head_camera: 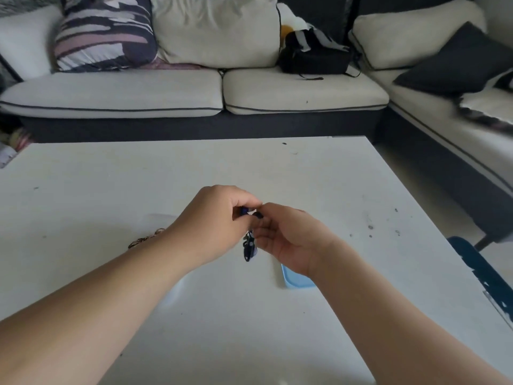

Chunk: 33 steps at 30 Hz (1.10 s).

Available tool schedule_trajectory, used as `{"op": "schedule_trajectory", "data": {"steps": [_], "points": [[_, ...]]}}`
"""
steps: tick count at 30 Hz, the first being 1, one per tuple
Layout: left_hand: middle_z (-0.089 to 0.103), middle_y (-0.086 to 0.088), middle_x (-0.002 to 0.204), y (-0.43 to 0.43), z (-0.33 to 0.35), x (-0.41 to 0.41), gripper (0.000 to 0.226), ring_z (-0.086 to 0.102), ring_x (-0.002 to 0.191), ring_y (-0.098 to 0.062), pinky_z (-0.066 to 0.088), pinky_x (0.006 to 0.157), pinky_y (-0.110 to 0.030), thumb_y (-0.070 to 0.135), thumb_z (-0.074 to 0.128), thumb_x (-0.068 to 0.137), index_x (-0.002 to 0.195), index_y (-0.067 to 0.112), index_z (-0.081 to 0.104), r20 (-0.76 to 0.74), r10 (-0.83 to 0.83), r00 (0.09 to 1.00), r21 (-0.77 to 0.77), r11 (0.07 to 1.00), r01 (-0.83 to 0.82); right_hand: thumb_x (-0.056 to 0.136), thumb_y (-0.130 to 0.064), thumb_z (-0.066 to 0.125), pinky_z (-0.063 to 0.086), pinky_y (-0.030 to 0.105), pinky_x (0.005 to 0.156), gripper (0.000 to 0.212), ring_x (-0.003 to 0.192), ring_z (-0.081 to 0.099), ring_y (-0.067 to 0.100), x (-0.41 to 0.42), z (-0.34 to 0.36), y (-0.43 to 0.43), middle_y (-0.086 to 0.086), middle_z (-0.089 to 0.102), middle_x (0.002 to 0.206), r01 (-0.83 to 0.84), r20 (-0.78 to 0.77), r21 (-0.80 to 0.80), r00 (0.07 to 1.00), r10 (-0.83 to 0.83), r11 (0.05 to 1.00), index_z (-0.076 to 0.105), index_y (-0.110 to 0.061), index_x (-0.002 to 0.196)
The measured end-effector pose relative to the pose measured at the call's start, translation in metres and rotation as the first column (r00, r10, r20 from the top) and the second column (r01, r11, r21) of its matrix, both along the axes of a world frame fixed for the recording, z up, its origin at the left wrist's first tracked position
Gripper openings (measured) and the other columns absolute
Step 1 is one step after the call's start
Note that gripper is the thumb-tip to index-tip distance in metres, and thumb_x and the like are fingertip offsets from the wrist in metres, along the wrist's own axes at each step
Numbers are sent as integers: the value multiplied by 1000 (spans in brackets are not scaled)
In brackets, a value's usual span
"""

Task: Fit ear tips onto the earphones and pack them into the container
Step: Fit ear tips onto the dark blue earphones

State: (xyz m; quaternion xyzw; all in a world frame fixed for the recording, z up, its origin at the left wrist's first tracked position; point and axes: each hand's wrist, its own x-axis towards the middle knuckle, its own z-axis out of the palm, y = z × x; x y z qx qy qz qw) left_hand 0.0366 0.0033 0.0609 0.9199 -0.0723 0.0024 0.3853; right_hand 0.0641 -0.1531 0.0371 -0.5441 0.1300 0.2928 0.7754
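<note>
Two hands (213,223) (288,240) pinch earphones (249,247) above white table (111,184), sofa (111,91) beyond.

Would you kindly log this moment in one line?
left hand pinches dark blue earphone; right hand pinches black ear tip; light blue container on white table
</note>
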Motion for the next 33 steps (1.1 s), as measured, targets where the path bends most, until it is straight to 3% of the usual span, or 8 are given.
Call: {"op": "schedule_trajectory", "data": {"steps": [2,5,8,16,20,25,30,33], "points": [[74,2,80,0,2,0,21,70,71,-20,58,73,-40,8,70,90,89,27,79,-8,35,999,-24,999,-35,97,-3,54,53,27,55,14,58,58,20,1,0,0,11,65,71,-5,-10,12,1000,6,1000,67,1,100],[75,1,72,1,1,2,24,72,65,-25,59,65,-38,7,71,90,85,28,79,-41,89,995,-81,992,-92,100,-7,56,57,27,63,14,67,62,21,-1,1,-4,11,67,75,0,-34,79,999,2,997,67,2,102],[75,0,72,0,1,1,20,72,67,-27,62,69,-45,8,73,91,88,27,79,-40,68,997,-142,987,-73,103,-10,55,58,29,72,18,69,65,20,-5,2,-7,10,70,76,7,-36,144,999,-2,990,69,1,100],[77,6,80,-2,1,3,9,71,71,-12,61,74,-30,14,76,91,92,23,77,-17,87,996,-198,976,-89,101,-8,58,60,29,70,10,72,66,20,-6,5,-20,10,68,84,-6,7,207,1000,4,978,67,-7,98],[76,1,76,1,2,4,9,70,64,-12,60,68,-22,12,75,93,95,19,79,-66,149,987,-311,936,-162,99,-1,58,59,27,71,14,73,68,17,1,1,-29,9,67,85,2,140,177,990,-28,984,67,-8,91],[75,1,72,3,5,1,10,71,64,-11,55,66,-16,9,73,94,99,15,79,-110,162,981,-406,893,-193,90,6,67,61,30,73,14,76,70,22,0,2,-32,12,70,84,-9,277,107,961,-21,994,70,0,102],[77,-8,81,-1,10,-2,12,75,68,-15,54,65,-13,5,72,94,101,13,78,-126,135,983,-421,890,-176,83,13,72,60,31,74,21,74,70,25,-1,1,-30,16,68,82,9,343,31,939,-19,999,70,5,102],[79,-8,86,-3,11,-3,12,77,72,-19,55,66,-14,6,72,95,102,13,78,-125,114,986,-405,901,-156,84,10,72,61,32,75,15,73,69,24,-2,1,-29,14,70,81,-3,370,29,929,-8,1000,72,4,98]]}}
